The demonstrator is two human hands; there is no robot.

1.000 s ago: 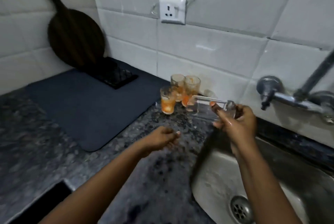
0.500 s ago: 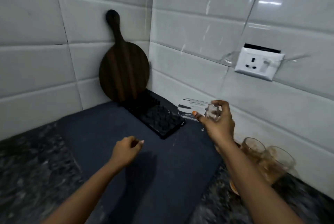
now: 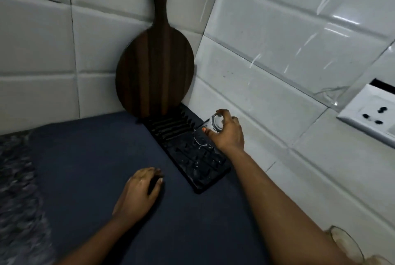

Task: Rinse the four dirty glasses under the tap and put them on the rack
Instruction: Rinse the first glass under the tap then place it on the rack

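Glass (image 3: 208, 131) has come from tap to rack (image 3: 188, 153); our right hand (image 3: 227, 134) grips it inverted, left hand (image 3: 139, 192) loosely curled, empty.

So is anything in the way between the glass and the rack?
Nothing visible. The right hand holds the clear glass mouth-down just over the black rack; the spikes below it are bare. The wooden board stands at the rack's far end.
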